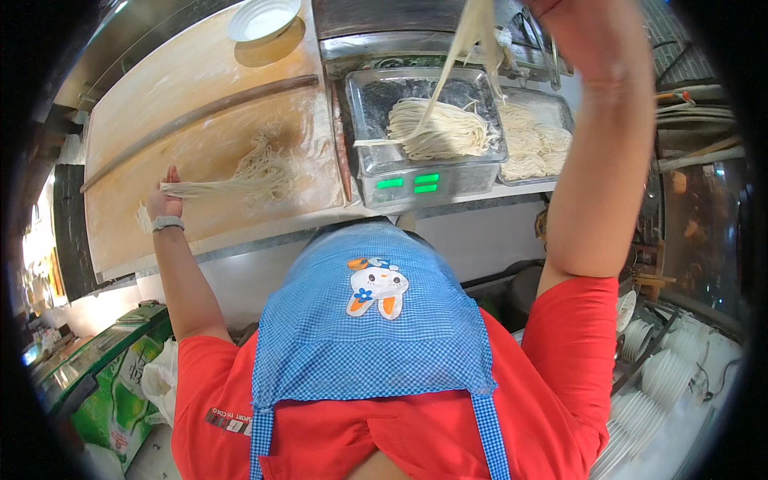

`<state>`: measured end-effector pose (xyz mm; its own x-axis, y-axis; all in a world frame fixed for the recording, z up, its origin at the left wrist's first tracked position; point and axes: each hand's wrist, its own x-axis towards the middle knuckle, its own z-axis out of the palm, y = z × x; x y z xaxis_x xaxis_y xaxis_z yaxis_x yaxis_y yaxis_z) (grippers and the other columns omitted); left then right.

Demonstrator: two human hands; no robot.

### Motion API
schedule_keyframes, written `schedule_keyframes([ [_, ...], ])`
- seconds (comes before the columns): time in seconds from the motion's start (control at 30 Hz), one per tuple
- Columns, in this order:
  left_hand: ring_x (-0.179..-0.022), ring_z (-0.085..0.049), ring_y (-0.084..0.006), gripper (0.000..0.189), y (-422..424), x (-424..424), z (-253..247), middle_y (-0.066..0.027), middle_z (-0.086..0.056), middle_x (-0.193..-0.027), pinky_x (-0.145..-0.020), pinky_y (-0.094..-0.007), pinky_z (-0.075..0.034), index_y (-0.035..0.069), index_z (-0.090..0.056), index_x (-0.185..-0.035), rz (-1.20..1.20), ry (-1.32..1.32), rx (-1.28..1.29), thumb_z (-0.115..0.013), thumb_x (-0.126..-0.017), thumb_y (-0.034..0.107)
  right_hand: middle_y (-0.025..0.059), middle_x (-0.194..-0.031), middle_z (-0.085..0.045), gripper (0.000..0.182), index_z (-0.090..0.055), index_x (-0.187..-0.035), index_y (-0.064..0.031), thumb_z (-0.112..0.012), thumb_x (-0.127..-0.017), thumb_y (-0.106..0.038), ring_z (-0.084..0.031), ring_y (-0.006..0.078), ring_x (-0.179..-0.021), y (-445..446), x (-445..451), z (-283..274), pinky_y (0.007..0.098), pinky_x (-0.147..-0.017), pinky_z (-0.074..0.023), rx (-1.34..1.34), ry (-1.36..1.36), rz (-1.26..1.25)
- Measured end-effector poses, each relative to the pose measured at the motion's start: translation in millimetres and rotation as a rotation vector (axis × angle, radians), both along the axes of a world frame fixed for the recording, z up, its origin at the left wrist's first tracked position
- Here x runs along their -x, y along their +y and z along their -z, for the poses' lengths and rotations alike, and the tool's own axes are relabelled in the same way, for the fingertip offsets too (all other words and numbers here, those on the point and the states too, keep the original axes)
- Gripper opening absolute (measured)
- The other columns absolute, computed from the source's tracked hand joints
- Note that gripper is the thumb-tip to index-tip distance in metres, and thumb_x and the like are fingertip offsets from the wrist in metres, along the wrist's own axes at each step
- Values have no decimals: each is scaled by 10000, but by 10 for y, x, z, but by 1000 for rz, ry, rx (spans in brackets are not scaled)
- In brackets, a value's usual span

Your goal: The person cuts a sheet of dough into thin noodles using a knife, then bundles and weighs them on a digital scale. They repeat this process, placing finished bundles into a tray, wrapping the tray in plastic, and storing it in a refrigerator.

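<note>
My left hand (165, 201), with a band at the wrist, grips one end of a bundle of fresh noodles (222, 187). The rest of that bundle lies loosely heaped on the floured wooden board (198, 222). High at the upper right is my raised right hand (579, 36), its fingertips cut off by the frame's top. Long noodle strands (465, 45) hang beside it, apparently from its grip. They reach down to a thick pile of noodles (444, 129) on the clear-walled pan of a scale (393, 195) with lit green displays.
A long rolling pin (204, 126) crosses the board, and a white bowl of white powder (263, 19) stands behind it. A thin brown stick (341, 141) lies by the board's right edge. Portioned noodles fill a metal tray (534, 178) right of the scale. Stacked plates (645, 408) are at lower right.
</note>
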<state>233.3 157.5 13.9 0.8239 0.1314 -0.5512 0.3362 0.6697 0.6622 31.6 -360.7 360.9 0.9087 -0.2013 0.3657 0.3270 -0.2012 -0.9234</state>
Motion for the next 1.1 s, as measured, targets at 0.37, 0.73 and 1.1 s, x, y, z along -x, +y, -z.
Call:
schedule_keyframes([
  [0.37, -1135, -522, -262, 369, -687, 377, 132, -163, -535, -1227, -989, -395, -406, -6, -485, -1188, 175, -111, -195, -324, -969, 243, 154, -938, -655, 344, -622, -1022, -17, -619, -804, -283, -631, 217, -838, -1310, 727, 2709, 327, -751, -496, 726, 876, 480],
  [0.73, -1049, -575, -276, 325, -640, 156, 167, -175, -588, -1117, -947, -364, -468, -77, -490, -1130, 138, -64, -173, -350, -965, 166, 137, -902, -666, 294, -634, -988, -12, -600, -822, -252, -654, 262, -797, -1687, 1640, 3398, 351, -725, -500, 607, 821, 748],
  [1.1, -965, -613, -272, 309, -1078, 298, -17, -170, -606, -1084, -868, -365, -509, -47, -508, -1121, 111, -69, -236, -384, -959, 184, 135, -818, -659, 312, -639, -938, 21, -572, -855, -272, -642, 169, -624, -1485, 1314, 3344, 282, -533, -494, 87, 820, 673],
])
